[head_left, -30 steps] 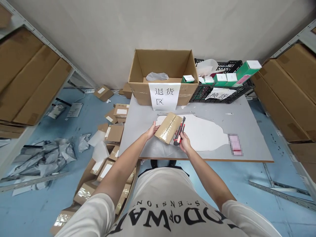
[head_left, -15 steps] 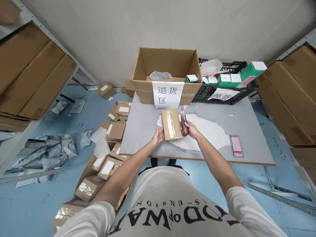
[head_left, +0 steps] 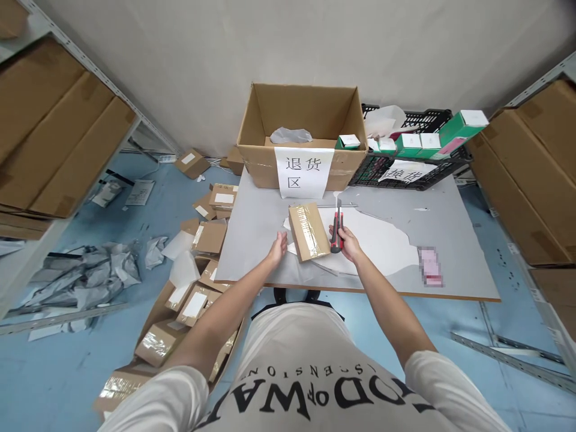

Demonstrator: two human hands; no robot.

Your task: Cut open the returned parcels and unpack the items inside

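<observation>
While the small flat brown cardboard parcel sealed with clear tape (head_left: 309, 231) lies on the grey surface (head_left: 450, 228), I see my two hands apart on either side of it. My left hand (head_left: 278, 247) hovers open at the parcel's 8 o'clock — just beside it, whether touching I cannot tell. My right hand (head_left: 347, 245) is clamped around a red-and-black utility knife (head_left: 336, 231) at its 3 o'clock. At 12 o'clock stands a large open cardboard box with a white paper sign (head_left: 302, 139).

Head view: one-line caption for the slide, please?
Right hand grips a red-and-black utility knife beside a taped brown cardboard parcel on the grey table.
</observation>
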